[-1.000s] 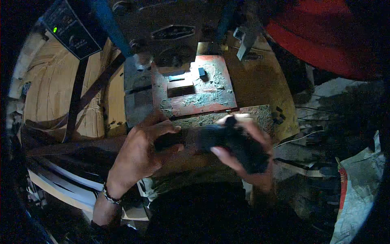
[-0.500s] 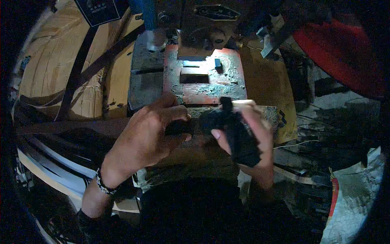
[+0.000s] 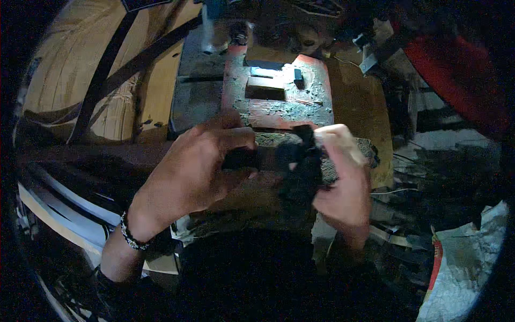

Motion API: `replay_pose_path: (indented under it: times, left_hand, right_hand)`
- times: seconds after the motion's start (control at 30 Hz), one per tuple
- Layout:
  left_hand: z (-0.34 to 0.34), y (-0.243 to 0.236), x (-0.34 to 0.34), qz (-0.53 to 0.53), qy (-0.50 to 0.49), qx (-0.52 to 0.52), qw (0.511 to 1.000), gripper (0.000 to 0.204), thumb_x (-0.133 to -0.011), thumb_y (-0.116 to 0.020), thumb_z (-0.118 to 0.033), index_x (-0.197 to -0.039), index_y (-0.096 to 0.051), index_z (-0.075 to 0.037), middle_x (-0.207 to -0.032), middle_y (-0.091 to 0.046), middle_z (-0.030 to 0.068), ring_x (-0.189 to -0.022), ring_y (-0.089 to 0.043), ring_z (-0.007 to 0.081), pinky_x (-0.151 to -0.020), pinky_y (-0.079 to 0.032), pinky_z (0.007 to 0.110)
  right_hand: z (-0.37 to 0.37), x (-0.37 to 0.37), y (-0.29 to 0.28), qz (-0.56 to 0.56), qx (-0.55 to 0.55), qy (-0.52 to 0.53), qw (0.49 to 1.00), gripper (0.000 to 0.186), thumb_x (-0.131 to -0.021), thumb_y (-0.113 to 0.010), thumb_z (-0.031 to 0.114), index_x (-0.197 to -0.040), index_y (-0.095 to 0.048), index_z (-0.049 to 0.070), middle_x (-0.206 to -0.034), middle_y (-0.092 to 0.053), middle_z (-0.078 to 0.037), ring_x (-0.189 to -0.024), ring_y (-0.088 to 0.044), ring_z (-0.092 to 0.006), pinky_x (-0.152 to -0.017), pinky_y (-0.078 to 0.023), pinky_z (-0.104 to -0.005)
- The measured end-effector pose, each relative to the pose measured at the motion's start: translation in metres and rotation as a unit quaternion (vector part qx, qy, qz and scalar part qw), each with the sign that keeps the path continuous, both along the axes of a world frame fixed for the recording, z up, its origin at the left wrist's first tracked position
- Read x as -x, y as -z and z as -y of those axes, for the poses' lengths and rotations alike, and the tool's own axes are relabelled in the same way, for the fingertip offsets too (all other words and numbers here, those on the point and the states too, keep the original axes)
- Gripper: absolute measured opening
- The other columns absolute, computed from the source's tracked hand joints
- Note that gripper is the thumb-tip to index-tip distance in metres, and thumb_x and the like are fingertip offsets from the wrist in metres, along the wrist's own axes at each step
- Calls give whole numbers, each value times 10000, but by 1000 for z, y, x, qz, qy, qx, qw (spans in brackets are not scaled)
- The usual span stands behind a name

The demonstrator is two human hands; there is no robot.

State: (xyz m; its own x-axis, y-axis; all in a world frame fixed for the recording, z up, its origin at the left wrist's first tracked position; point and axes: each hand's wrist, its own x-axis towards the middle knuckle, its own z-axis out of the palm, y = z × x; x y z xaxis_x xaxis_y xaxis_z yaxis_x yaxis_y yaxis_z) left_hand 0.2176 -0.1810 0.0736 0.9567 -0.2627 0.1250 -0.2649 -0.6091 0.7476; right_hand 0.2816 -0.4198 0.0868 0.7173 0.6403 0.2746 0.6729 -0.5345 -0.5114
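At the near edge of the work surface, my left hand, with a beaded bracelet, curls its fingers round a dark piece. My right hand grips a bulky black object of unclear kind, just right of the left hand. Behind them lies a grainy, crusted strip. Beyond it is a worn pinkish board covered in flaky residue, lit brightly, with a brown block, a pale bar and a small dark block on it.
Cardboard sheets with dark straps lie at left, above pale curved strips. A dark machine and metal fittings stand at the back. A red object is at upper right, a crumpled sack at lower right.
My head view has shifted, so the board sits higher and farther right. My right hand has turned round the black object, its fingers now higher. My left hand has risen slightly in view.
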Motion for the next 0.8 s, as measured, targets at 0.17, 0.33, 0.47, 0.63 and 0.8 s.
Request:
replay_pose_path:
  times: [0.17, 0.33, 0.47, 0.63, 0.8]
  left_hand:
    - [5, 10, 2, -10, -21, 15, 1000, 330, -714, -805, -66, -994, -642, -4, -1017, -610, 156, -987, -612, 357, -874, -491, 396]
    - [3, 16, 3, 49, -22, 14, 998, 323, -720, -814, -76, -983, -642, -3, -976, -620, 155, -941, -625, 357, -839, -504, 408]
    - [5, 12, 5, 10, -44, -8, 999, 322, -723, -818, -83, -986, -647, -12, -975, -625, 155, -956, -627, 356, -841, -508, 410]
    - [5, 14, 1, 8, -29, 19, 999, 303, -741, -807, -93, -994, -653, -26, -990, -628, 151, -977, -620, 364, -860, -501, 421]
    - [4, 15, 4, 36, -35, -9, 999, 321, -730, -818, -108, -994, -651, -31, -1009, -626, 144, -1014, -609, 353, -868, -496, 421]
  right_hand:
    - [4, -2, -3, 0, -33, 0, 999, 351, -712, -767, 78, -1030, -636, 10, -955, -605, -110, -912, -620, -232, -826, -471, -332]
    - [4, 1, 4, -15, 6, -24, 1000, 508, -584, -728, 38, -1061, -556, 17, -1029, -567, -179, -969, -584, -384, -857, -473, -434]
    - [10, 3, -21, 16, 64, 32, 997, 391, -676, -783, 80, -1030, -628, 17, -988, -602, -109, -944, -618, -242, -836, -471, -346]
    - [1, 4, 4, 4, -38, -20, 999, 428, -664, -768, 55, -1066, -626, 13, -1016, -605, -108, -966, -622, -246, -858, -469, -339]
    - [10, 1, -6, -9, 25, -28, 999, 550, -583, -730, 49, -1103, -552, 27, -1098, -557, -159, -1041, -572, -374, -883, -479, -423]
